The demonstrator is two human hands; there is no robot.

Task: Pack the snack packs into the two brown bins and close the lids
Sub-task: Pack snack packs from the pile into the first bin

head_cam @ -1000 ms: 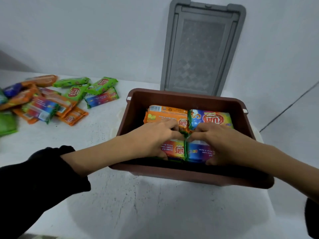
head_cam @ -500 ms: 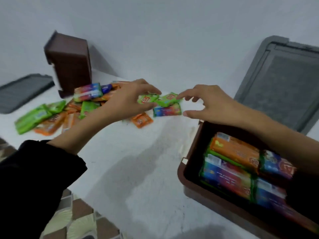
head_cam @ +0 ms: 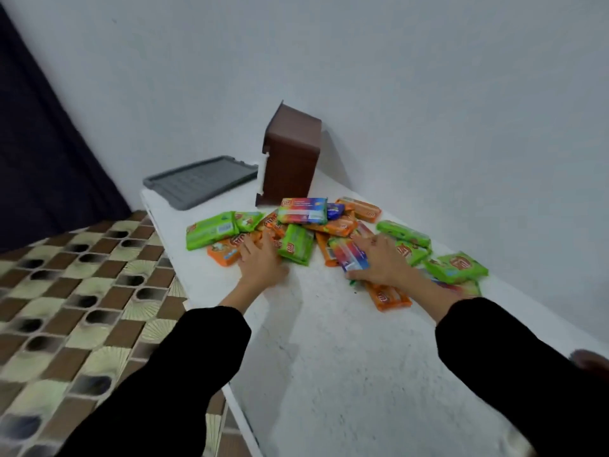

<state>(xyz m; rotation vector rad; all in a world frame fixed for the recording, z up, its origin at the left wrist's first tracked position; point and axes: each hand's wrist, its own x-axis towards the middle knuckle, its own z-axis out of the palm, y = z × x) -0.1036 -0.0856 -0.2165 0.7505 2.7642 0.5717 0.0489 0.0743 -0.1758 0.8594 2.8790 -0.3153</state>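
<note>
Plainly, the gathering step is in hand: on the long white worktop (head_cam: 329,357) a tall brown plastic bin (head_cam: 291,159) stands tipped on end by the wall, with its flat grey ribbed lid (head_cam: 201,179) lying just beside it. In front of both spreads a loose heap of green, orange and rainbow-striped snack packs (head_cam: 329,225). The hands are apart: the left hand (head_cam: 262,263) rests flat, fingers straight, on orange packs at the heap's near edge. The right hand (head_cam: 382,263) lies on a rainbow-striped foil pack (head_cam: 349,257), though blur hides whether it grips. Next, I judge, each hand must close on packs and carry them to a bin.
</note>
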